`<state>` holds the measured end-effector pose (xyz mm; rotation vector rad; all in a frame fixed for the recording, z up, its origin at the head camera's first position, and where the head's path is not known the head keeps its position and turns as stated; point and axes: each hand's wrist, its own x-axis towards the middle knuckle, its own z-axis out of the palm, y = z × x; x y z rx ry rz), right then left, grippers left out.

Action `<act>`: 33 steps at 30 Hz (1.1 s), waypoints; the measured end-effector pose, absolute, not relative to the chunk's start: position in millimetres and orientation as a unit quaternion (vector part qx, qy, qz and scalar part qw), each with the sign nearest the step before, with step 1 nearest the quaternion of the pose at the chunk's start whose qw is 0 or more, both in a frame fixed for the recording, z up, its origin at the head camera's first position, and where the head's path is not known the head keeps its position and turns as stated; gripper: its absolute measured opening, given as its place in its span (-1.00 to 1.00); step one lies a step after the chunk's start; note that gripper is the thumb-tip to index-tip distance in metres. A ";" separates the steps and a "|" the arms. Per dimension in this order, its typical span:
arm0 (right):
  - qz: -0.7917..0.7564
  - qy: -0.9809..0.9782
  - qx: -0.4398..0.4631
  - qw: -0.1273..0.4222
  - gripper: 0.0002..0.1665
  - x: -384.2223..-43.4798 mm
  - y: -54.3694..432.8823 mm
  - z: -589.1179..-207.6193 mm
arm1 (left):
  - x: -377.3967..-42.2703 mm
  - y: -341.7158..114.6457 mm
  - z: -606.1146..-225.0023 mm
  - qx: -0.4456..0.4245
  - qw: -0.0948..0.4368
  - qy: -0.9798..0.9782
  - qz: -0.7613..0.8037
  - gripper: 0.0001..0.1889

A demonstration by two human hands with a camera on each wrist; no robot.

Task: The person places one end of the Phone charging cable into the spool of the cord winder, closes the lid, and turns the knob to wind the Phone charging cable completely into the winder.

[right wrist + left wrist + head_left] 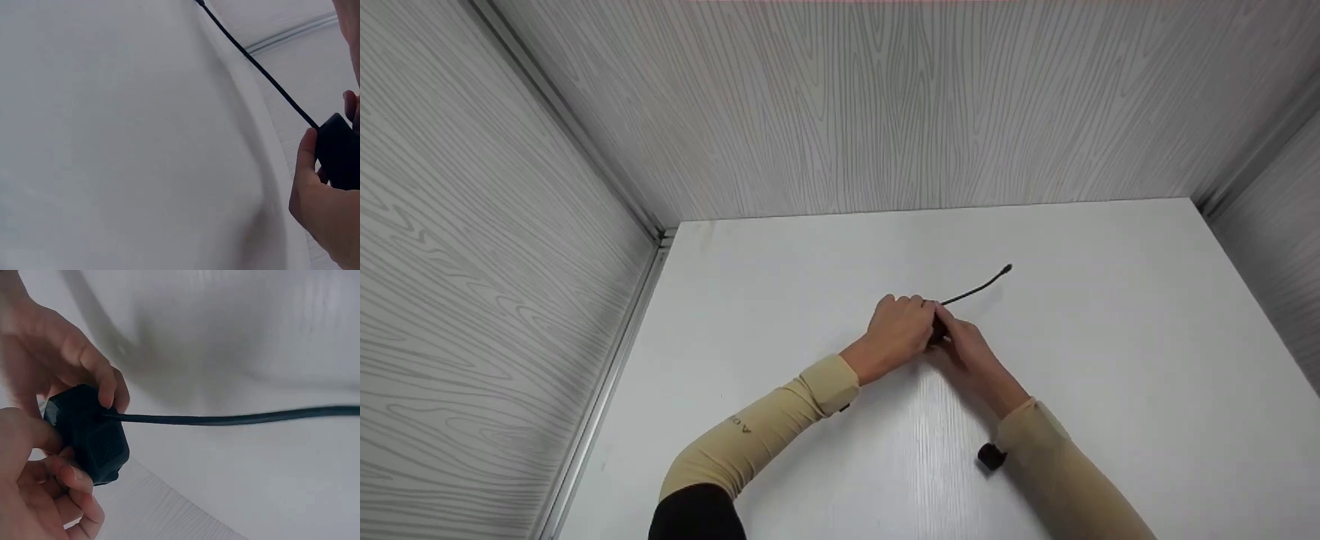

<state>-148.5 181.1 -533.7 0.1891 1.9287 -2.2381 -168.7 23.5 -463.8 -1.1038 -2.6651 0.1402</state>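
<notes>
Both hands meet over a small black box (937, 330) above the white tabletop. From the box a thin black cord (976, 289) sticks out, ending in a small dark tip. My left hand (895, 330) grips the box from the left, its fingers bent over the top. On the other side, my right hand (973, 351) holds it between thumb and fingers. The left wrist view shows the blocky box (101, 444) with fingers of both hands around it. Partly cut off by the frame edge, the box (337, 154) also appears in the right wrist view. Its covered sides are hidden.
The white tabletop (780, 285) is bounded by a grey wood-grain panel (847, 105) at the back and another panel (472, 300) on the left. A small black device (991, 456) sits at the right wrist, beside the beige sleeve (1057, 465).
</notes>
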 end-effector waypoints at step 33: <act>-0.798 0.587 0.066 0.116 -0.36 -135.1 177.2 -542.7 | -205.4 14.9 -481.3 -0.131 -0.156 -0.905 -0.374 -0.55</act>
